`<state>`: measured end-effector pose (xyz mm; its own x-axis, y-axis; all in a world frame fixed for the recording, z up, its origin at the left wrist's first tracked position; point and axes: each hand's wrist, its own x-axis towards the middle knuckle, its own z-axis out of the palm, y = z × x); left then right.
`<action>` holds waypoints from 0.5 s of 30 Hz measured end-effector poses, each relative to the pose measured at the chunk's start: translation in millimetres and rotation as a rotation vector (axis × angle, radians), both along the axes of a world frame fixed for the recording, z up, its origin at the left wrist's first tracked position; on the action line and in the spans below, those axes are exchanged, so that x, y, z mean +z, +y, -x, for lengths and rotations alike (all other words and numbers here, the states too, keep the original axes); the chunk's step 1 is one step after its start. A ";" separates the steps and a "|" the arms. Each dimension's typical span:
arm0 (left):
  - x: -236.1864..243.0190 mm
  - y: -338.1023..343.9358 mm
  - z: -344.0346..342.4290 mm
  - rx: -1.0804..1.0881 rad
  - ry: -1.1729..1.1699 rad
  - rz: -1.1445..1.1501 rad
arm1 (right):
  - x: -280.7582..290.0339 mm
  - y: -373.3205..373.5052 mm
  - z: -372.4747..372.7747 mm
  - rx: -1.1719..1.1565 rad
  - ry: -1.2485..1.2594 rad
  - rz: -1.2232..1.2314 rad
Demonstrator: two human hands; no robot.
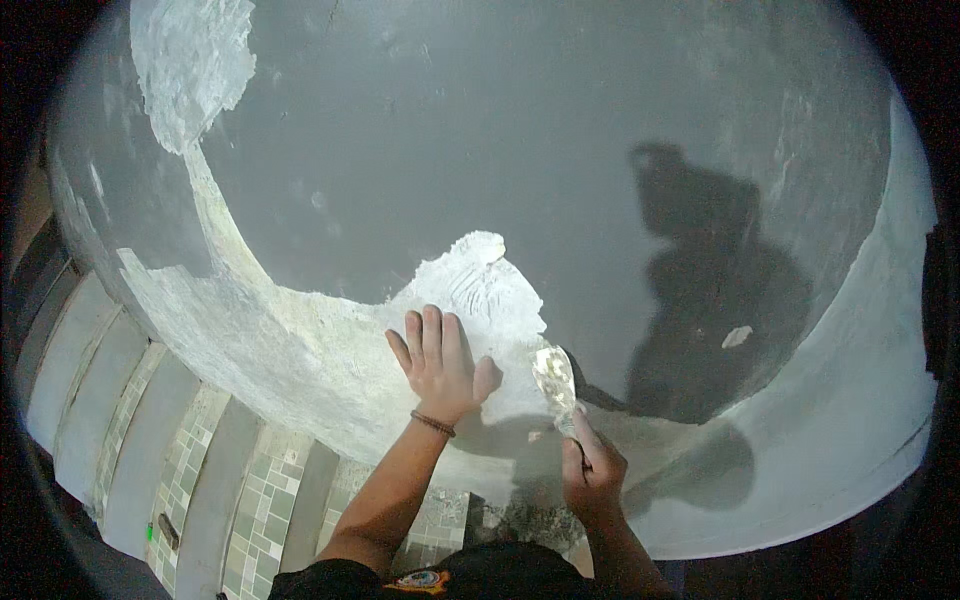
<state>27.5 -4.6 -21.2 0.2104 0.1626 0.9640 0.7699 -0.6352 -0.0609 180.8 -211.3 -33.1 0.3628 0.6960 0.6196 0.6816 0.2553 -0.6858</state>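
In front of me is a wall (480, 130) with dark grey paint, bent by the lens. Along its lower part the paint is gone and a pale, rough band (340, 340) shows. My left hand (438, 372) lies on this band with its fingers stretched out, just below a ragged whitish patch (475, 285). A bracelet circles that wrist. My right hand (595, 478) is wrapped round the handle of a putty knife (554, 378). Its blade, smeared with white, points up at the ragged paint edge; whether it touches the wall I cannot tell.
Stairs (220, 445) with tiled strips go along the lower left, with a small dark object (168, 532) on one step. Another bare patch (195, 65) is at the upper left. A dark shadow (710, 290) falls on the paint at the right, near a small pale chip mark (737, 337).
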 end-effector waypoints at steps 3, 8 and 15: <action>-0.7 -0.6 -0.5 0.023 0.005 0.016 | 0.9 -2.1 -0.7 0.005 0.009 -0.019; 1.2 -1.3 -1.4 0.016 -0.015 0.032 | 0.7 -1.7 -1.0 -0.038 -0.003 -0.015; 3.1 -1.3 -0.2 0.014 -0.003 -0.019 | 6.4 -1.8 -1.8 -0.062 -0.084 -0.059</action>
